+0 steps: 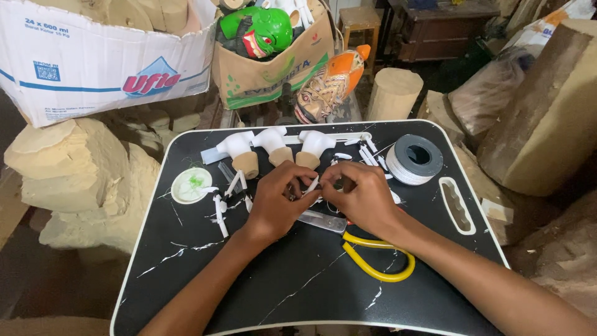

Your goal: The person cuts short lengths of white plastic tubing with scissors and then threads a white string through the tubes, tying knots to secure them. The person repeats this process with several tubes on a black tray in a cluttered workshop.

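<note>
Bench [298,292]: glossy black, marble-veined top. Scissors [379,258]: smooth yellow plastic handles. At 12 o'clock, three carved pieces [273,149]: raw wood bases, matt white tops.

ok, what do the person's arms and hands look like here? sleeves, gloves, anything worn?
Both arms are bare up to the frame edge: no sleeves in view. The left hand and right hand wear no gloves, and no rings, watch or bands show on the fingers or wrists. No tape or markings that I can see.
</note>
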